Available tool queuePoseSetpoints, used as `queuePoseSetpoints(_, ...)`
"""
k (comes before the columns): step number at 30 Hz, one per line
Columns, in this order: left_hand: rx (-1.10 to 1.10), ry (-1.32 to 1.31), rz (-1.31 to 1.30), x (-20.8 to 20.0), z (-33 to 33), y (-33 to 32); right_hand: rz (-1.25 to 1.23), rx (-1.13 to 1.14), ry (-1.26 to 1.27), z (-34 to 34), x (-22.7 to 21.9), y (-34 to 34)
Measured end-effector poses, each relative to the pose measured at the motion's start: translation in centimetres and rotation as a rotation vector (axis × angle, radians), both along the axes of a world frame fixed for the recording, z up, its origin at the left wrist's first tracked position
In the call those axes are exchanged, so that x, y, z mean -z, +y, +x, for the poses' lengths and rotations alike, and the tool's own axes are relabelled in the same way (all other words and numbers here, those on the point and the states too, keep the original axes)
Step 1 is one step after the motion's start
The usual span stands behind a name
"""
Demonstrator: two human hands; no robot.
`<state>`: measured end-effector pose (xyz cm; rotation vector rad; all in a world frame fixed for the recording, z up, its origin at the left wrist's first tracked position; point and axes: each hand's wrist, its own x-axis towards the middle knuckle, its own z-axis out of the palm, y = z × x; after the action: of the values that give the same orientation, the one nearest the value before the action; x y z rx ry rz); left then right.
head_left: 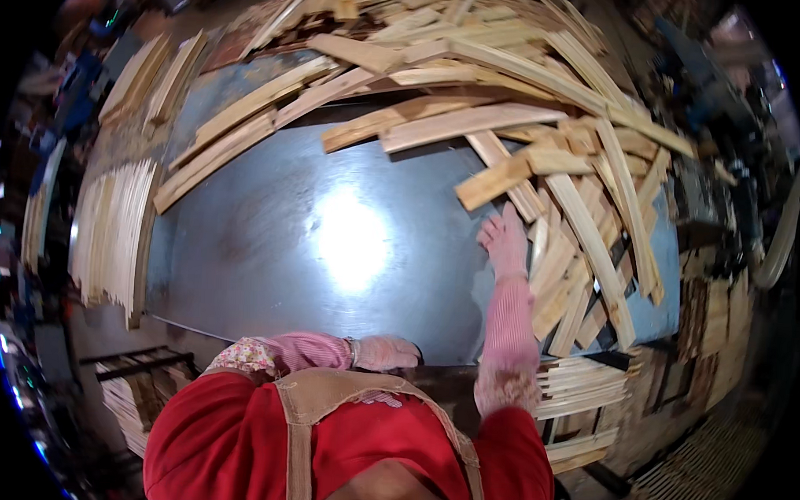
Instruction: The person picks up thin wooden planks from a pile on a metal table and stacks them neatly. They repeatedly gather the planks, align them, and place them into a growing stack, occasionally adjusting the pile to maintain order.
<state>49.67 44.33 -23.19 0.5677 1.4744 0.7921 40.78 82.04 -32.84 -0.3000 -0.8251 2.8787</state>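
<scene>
My right hand (506, 243), in a pale pink glove, reaches forward at the left side of the jumbled wood pile. Its fingers are apart, and the fingertips meet or nearly meet the near end of a short wooden board (527, 201); I see no grip on it. Across my front, my left hand (386, 353), also gloved, lies at the near edge of the metal tabletop (241, 271) with its fingers stretched to the right. Nothing shows in it. Just beyond my right fingers rests a thick wooden block (493, 181).
Long wooden strips (475, 127) heap across the table's far side and down its right. A neat row of thin slats (114, 231) stands at the left edge. Stacked slats (585, 389) sit below the table at right, and a rack of wood (135, 395) at left.
</scene>
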Motion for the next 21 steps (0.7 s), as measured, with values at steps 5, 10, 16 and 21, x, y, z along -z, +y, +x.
queuePoseSetpoints(5,-0.526,0.446,0.105,1.3,-7.3,-12.5,0.277,0.32,-0.39,-11.4,-3.9,-14.0)
queuePoseSetpoints(10,-0.782,0.561,0.133,-6.2,-19.4,-27.5,0.56,-0.279,-0.301,-1.3,-5.7,-44.2)
queuePoseSetpoints(16,-0.372,0.499,-0.357,-9.1,-19.9,-43.6,1.281,-1.502,0.203,-4.6,-16.0,-62.7)
queuePoseSetpoints(21,-0.395,0.79,-0.813,-7.7,-16.5,-58.2,1.936,-0.934,0.205,-21.4,-14.7,-65.6)
